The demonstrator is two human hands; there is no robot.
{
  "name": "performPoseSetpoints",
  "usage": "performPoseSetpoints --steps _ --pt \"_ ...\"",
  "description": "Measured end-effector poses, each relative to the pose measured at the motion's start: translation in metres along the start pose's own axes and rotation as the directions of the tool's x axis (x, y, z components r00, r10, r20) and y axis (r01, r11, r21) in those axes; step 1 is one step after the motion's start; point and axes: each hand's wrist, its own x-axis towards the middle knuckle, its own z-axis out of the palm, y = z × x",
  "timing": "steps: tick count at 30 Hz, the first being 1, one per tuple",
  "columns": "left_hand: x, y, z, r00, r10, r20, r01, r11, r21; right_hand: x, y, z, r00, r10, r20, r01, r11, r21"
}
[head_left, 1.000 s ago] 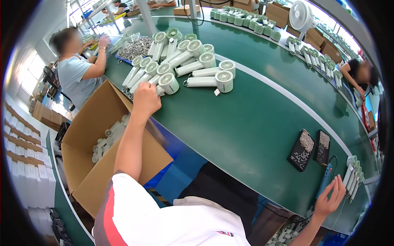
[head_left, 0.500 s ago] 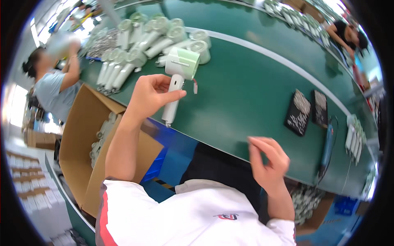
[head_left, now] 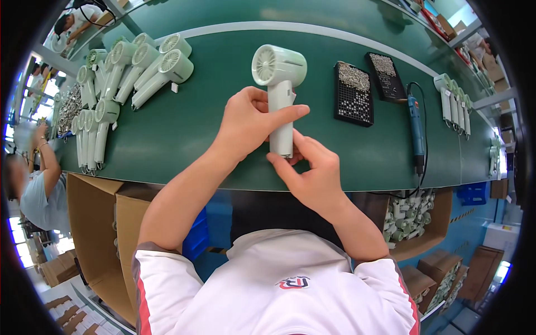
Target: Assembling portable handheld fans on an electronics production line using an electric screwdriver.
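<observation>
A pale green and white handheld fan (head_left: pixel 281 96) stands nearly upright over the table, its round grilled head at the top and turned left. My left hand (head_left: pixel 245 124) is closed round the middle of its handle, thumb across the front. The thumb and fingers of my right hand (head_left: pixel 317 172) close on the handle's lower end, partly behind it. A small reddish bit shows at the handle's right side, just below the head.
More fans (head_left: pixel 146 58) lie grouped at the left of the green table (head_left: pixel 234 50). To the right are two black trays (head_left: pixel 354 106) of small metal parts, a blue electric screwdriver (head_left: pixel 416 125) and other fans (head_left: pixel 453 106). Cardboard boxes (head_left: pixel 92 223) stand below the table edge.
My left hand has brought the fan right, in front of me, and its head now shows the grille. My right hand has moved up from the table edge onto the handle's lower end.
</observation>
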Motion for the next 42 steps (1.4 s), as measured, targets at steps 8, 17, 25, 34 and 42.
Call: performPoseSetpoints --steps 8,17,25,34,42 --pt "0.029 0.008 0.012 0.875 -0.212 0.434 0.237 0.971 -0.004 0.004 0.027 -0.038 0.933 0.32 0.164 -0.351 0.709 0.612" --pt "0.066 0.013 0.023 0.843 -0.319 0.433 0.363 0.932 -0.021 0.021 0.05 -0.154 0.877 -0.223 -0.426 -0.238 0.57 -0.787" --pt "0.07 0.012 0.025 0.848 -0.303 0.434 0.325 0.945 0.025 0.013 0.096 -0.203 0.823 0.096 -0.56 -0.568 0.133 -0.812" --pt "0.073 0.01 0.026 0.861 -0.295 0.414 0.305 0.951 0.043 0.014 0.092 -0.242 0.673 0.367 -0.642 -0.687 0.633 -0.357" --pt "0.071 0.007 0.026 0.848 -0.292 0.442 0.312 0.95 0.027 0.074 0.017 -0.217 0.569 0.139 -0.81 0.445 0.777 0.446"
